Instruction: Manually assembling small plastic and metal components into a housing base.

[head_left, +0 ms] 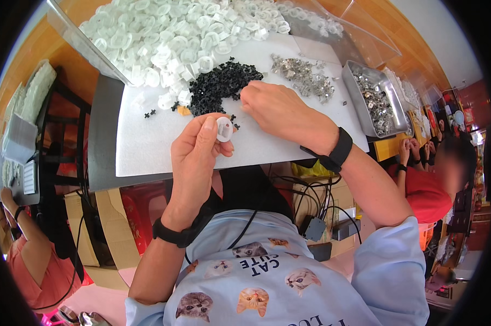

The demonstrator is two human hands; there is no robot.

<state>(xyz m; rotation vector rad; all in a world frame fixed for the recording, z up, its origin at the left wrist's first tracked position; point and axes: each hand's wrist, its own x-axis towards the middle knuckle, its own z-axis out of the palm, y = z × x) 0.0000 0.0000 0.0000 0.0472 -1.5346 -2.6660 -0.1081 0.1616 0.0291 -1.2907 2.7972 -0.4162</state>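
Note:
Between the thumb and fingers of my left hand (199, 144) is a round white plastic part (224, 130), held above the near part of the white mat (147, 152). My right hand (275, 106) reaches in from the right to the edge of a heap of small black cross-shaped parts (215, 87). Its fingertips are bent together there, and whatever they pinch is hidden. Beyond the black heap lies a large pile of white translucent plastic parts (164, 41). Small silvery metal pieces (305, 73) are scattered to the right of the black heap.
A metal tray (371, 133) with more metal pieces stands at the right. Clear plastic panels (88, 43) rise at the table's sides. Other people sit at the left, in a pink top (39, 271), and at the right, in a red top (422, 190). Cables (316, 190) hang below the table.

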